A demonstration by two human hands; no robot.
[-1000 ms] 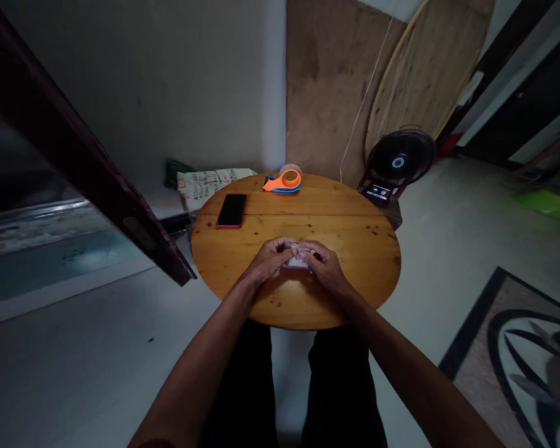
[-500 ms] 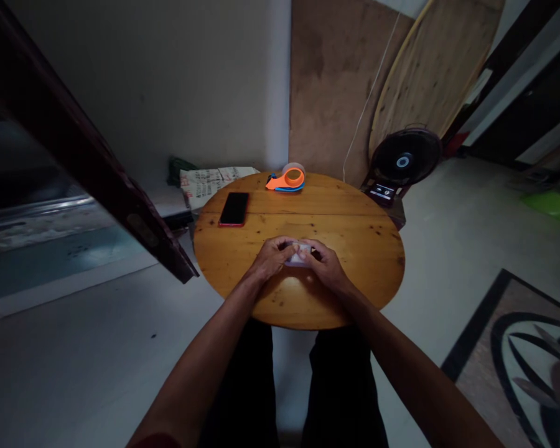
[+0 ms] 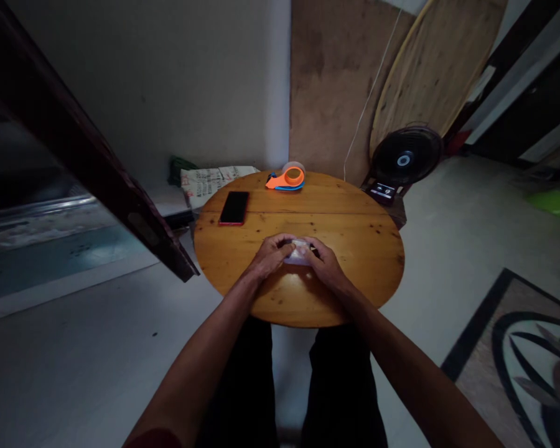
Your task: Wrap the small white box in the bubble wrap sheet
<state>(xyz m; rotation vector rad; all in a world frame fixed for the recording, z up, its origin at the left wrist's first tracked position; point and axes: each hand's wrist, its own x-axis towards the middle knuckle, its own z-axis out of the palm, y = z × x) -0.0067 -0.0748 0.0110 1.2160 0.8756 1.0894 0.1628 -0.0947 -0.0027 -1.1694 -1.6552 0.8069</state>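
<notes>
Between my two hands is a small, pale, box-shaped item [image 3: 297, 256], whitish with a faint lilac tint; its exact kind is too small to make out. My left hand [image 3: 274, 254] grips its left side, thumb on top and fingers curled behind. On the other side my right hand [image 3: 323, 260] holds it the same way, its thumb pressing near the middle. Both hands are over the near half of a round wooden table [image 3: 354, 230]. The fingers hide the item's ends and far edge.
A phone [image 3: 234, 208] with a red edge lies at the table's left. Farther back stands an orange and blue tape dispenser [image 3: 287, 179]. Beyond the table are a printed sack [image 3: 214, 183] and a round black fan [image 3: 405, 158]. A dark wooden post [image 3: 140, 218] slants in at left.
My thumbs have shifted slightly on the pale item, and more of its top shows. Both hands stay in nearly the same place; nothing else on the table has moved.
</notes>
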